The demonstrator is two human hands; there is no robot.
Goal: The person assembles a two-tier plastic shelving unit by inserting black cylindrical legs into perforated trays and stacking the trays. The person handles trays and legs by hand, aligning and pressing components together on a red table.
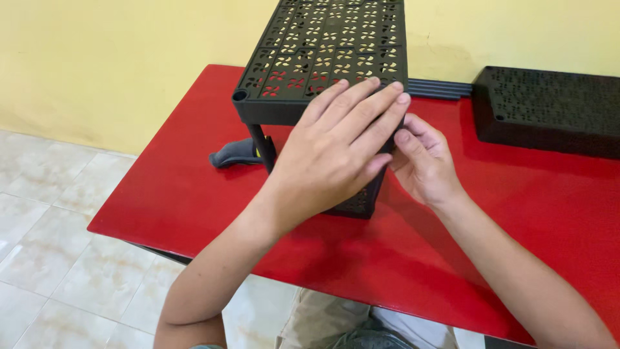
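Note:
A black perforated plastic shelf rack (323,52) stands on a red table (194,194), its top tier raised on black posts above a lower tier. My left hand (336,148) lies flat with fingers spread over the rack's near right corner, touching the top tier's edge. My right hand (423,161) is just behind it, fingers curled at the same corner, pressing against the rack's side. The corner post under my hands is hidden.
A dark grey handle-shaped tool (236,154) lies on the table behind the rack's left post. Another black perforated shelf panel (549,110) rests at the back right, with black rods (439,88) beside it. A yellow wall stands behind; tiled floor lies to the left.

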